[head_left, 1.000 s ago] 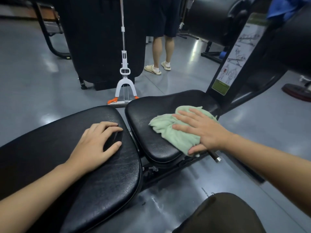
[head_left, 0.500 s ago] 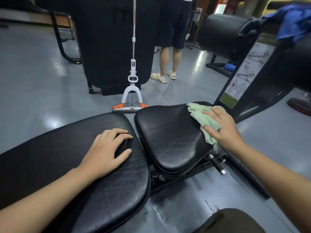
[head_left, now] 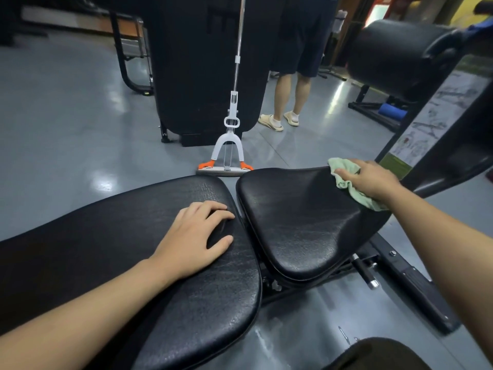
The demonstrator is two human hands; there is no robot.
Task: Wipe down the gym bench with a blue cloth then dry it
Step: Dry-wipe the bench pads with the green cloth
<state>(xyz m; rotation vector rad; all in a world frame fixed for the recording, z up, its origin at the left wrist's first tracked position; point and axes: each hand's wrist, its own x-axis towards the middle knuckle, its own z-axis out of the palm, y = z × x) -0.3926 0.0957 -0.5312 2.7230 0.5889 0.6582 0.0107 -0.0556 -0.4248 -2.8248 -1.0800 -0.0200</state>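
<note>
A gym bench is shown from above, made up of a long back pad (head_left: 112, 252) and a separate seat pad (head_left: 301, 222), both in black vinyl. The left hand (head_left: 192, 244) is laid on the back pad near its seat end, fingers loosely bent and the fingertips touching the vinyl; nothing is held in it. The right hand (head_left: 370, 180) is placed at the far right edge of the seat pad, where a pale green cloth (head_left: 346, 174) is gripped and pressed down, the fingers curled over its bunched folds. Part of the cloth is draped over the pad's edge.

Since the cloth in use is green and not blue, the drying step is judged to be in hand, with the stroke at the seat's far corner. Whether the seat surface is dry cannot be told from its sheen. A blue fabric (head_left: 480, 25), possibly the washing cloth, is glimpsed at the upper right, above a padded roller (head_left: 394, 54).

For the next move, the cloth would need to be drawn back across the seat under even pressure, and the back pad beneath the left hand covered afterwards.

A mop (head_left: 226, 156) is stood on the floor beyond the bench, and a person's legs (head_left: 290, 100) are seen behind it.
</note>
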